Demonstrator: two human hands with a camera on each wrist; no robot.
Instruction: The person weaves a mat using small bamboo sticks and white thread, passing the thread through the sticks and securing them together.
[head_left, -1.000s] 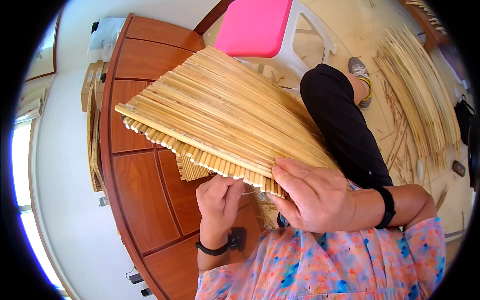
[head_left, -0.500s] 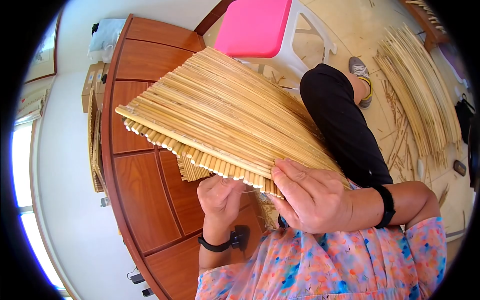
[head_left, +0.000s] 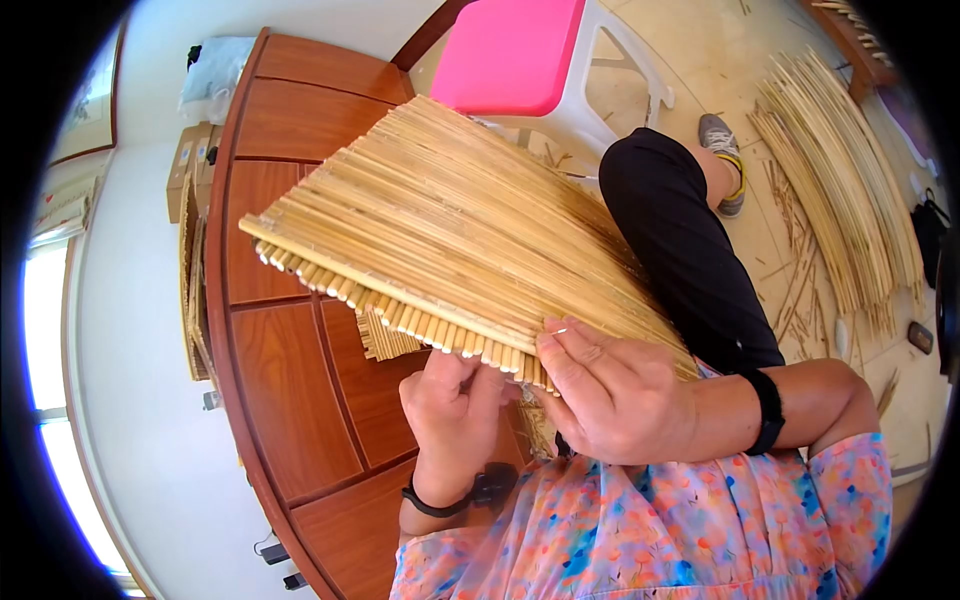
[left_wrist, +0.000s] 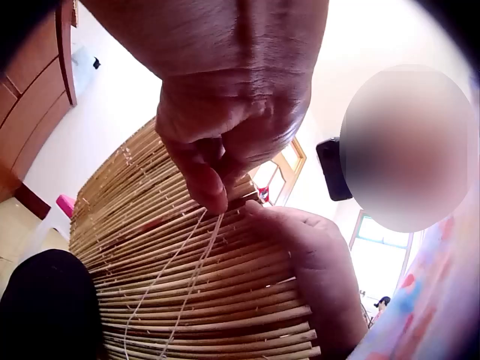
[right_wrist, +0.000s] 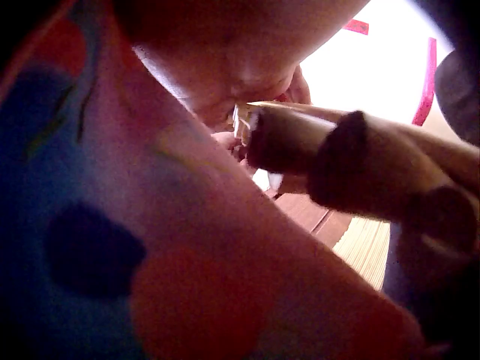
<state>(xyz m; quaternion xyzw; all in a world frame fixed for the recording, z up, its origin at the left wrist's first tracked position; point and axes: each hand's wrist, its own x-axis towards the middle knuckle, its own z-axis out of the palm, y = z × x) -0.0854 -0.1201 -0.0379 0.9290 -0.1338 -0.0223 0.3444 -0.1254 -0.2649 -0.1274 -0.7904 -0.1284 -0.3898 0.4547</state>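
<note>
A mat of thin straw-coloured sticks [head_left: 450, 220] lies tilted across the lap, its near edge lined with cut round ends. My right hand [head_left: 625, 395] grips that edge near its right corner, thumb below and fingers on top. A small pale glint shows by its fingertips. Just left of it, under the edge, is my left hand [head_left: 455, 410]. In the left wrist view, the left hand's thumb and finger pinch white thread [left_wrist: 196, 274], which trails down over the sticks. Floral cloth [right_wrist: 187, 247] covers much of the right wrist view, beside blurred stick ends [right_wrist: 292, 142].
A brown wooden panelled surface [head_left: 290, 390] stands at left, with another stick mat [head_left: 385, 338] against it. Beyond the knee [head_left: 680, 220] is a pink-topped stool [head_left: 510, 50]. Long loose sticks [head_left: 840, 190] and scraps lie on the tiled floor at right.
My left hand has shifted a little to the right, closer to the right hand. The mat's far left corner has moved slightly right; the right hand keeps its grip.
</note>
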